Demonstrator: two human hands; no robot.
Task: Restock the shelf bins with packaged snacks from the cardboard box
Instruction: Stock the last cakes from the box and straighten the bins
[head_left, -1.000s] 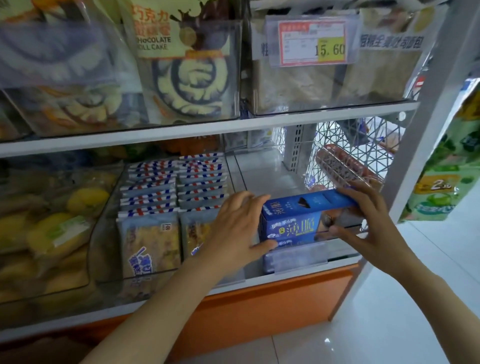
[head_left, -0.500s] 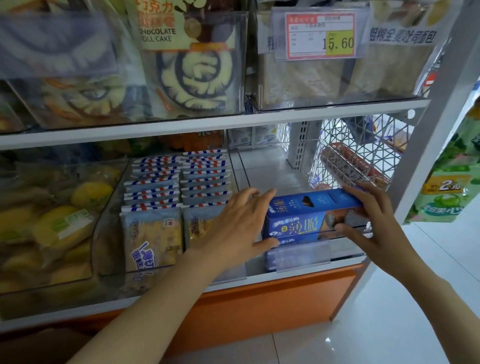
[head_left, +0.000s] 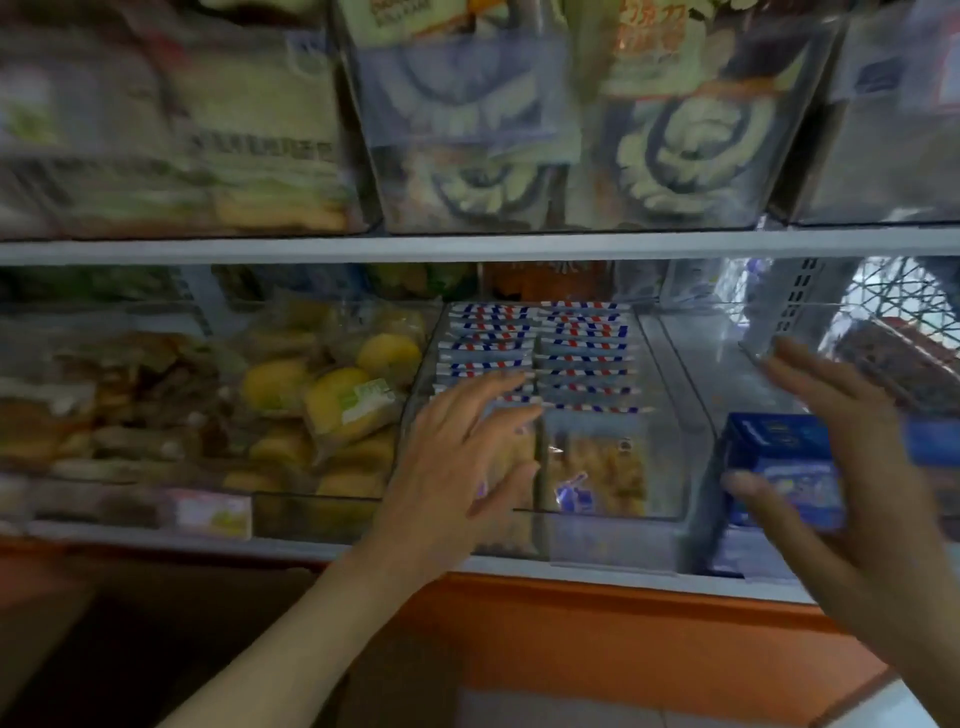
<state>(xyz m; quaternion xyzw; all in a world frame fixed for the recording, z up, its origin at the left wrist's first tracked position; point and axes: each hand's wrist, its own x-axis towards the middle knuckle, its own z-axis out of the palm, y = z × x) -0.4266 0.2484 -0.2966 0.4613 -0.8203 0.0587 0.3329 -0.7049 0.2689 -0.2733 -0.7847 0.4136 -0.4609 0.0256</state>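
blue cardboard shows at the right of the lower shelf: the blue snack box sits in the right-most clear bin, front face toward the aisle. the whole head view is smeared with motion, so fine detail is lost.

the right hand is raised in front of that box, palm toward the shelf, fingers straight and fanned apart. its thumb crosses the box's front; whether skin meets the carton i cannot tell. the forearm comes up from the lower right corner.

the left hand reaches in from the lower left on a long bare forearm, wrist level with the shelf lip. its fingers are splayed and slightly bent, gripping nothing, poised in front of the neighbouring bin, where striped packets in red, white and blue stand in two rows.

further left lie bags of yellow cakes. on the upper shelf, clear bins hold swirl roll cake bags. an orange panel runs beneath the lower shelf.
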